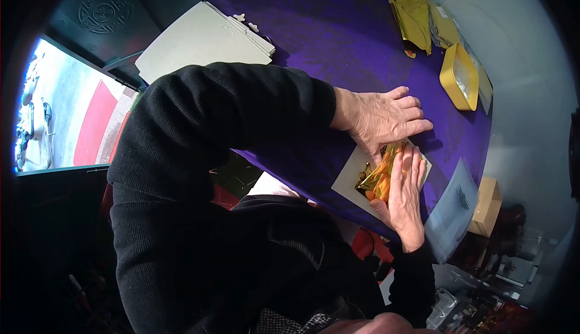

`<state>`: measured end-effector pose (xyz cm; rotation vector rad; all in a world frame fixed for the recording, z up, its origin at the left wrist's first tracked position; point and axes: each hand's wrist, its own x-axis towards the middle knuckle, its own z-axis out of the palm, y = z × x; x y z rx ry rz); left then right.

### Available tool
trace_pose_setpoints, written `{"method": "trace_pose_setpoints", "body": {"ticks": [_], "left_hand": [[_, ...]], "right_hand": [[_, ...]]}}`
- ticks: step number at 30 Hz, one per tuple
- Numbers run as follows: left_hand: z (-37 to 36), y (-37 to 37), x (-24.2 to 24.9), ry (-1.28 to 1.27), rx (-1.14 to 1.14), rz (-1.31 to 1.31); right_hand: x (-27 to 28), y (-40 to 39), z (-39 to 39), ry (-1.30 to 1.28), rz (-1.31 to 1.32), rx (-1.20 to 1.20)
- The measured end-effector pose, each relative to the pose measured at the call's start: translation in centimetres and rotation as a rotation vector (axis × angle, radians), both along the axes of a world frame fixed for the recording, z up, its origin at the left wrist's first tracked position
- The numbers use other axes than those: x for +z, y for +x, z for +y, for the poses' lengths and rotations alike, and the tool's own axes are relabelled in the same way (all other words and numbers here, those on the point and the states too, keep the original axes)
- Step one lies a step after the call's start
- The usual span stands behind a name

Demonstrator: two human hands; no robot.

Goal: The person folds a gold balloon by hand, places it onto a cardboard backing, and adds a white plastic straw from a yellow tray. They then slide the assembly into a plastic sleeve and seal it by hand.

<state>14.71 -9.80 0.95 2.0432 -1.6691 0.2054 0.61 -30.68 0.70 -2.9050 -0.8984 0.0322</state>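
Observation:
A white square card (349,180) lies near the table's front edge, with a shiny orange, gold and green piece (377,180) on its middle. My left hand (389,116) reaches in from the left, palm down over the card's upper edge, fingers apart and slightly bent, thumb on the coloured piece. From the lower right comes my right hand (403,192), laid flat with extended fingers along the right side of that piece, its thumb at the lower edge. Part of the coloured piece is hidden under both hands.
Purple cloth (320,25) covers the table. White sheets (199,41) are stacked at the upper left. A yellow tray (459,77) and yellow packets (411,7) lie at the upper right. Clear plastic sleeves (450,210) and a cardboard box (486,207) are at the right.

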Motion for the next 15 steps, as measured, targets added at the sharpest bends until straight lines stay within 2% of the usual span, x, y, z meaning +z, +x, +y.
{"method": "trace_pose_setpoints", "body": {"ticks": [4,15], "left_hand": [[0.0,-1.0,-0.2,0.124,0.172,-0.005],[0.1,-2.5,1.0,0.284,0.379,-0.099]], "right_hand": [[-0.1,-0.1,-0.3,-0.034,0.007,0.009],[0.9,0.0,0.6,-0.168,0.011,-0.006]]}}
